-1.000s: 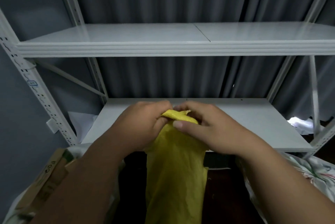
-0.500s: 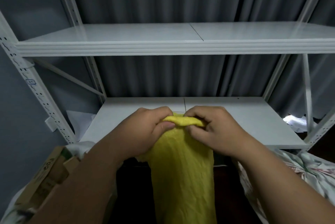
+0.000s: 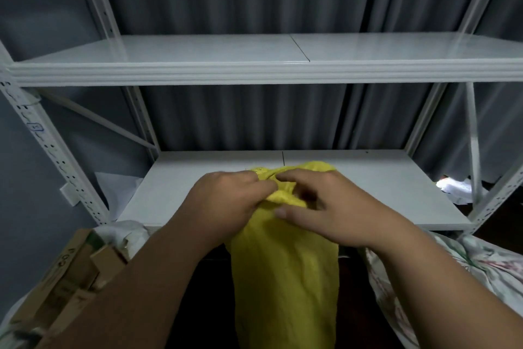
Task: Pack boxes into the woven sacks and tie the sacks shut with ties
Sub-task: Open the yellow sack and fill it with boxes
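Presently, item one: yellow woven sack (image 3: pixel 285 278), limp and flat, hanging down in front of the lower shelf (image 3: pixel 181 187) of a white metal rack, its top edge bunched level with the shelf's front edge near the middle. It looks empty; no bulge of a box shows in the cloth. Item two: left hand (image 3: pixel 226 204), fingers curled round the left part of the sack's mouth, gripping the gathered fabric. Item three: right hand (image 3: pixel 331 207), thumb and forefinger pinching the sack's top edge just beside the left hand, remaining fingers loosely bent over the cloth; a fold of yellow stands up behind it. Item four: cardboard boxes (image 3: pixel 65 278), brown, stacked at the lower left corner of the view, below the shelf's left front corner, seemingly inside or on pale sacking (image 3: pixel 124 232); whether that sack is full cannot be told. Item five: pale patterned cloth or sack (image 3: pixel 467 269) at the lower right, contents not visible. Item six: upper shelf (image 3: pixel 254 54), bare where it shows. No ties are in view. Assessment: the hands appear to be working the yellow sack's mouth apart, an early step. Loading boxes into this sack, gathering its neck and tying it all appear left to do.
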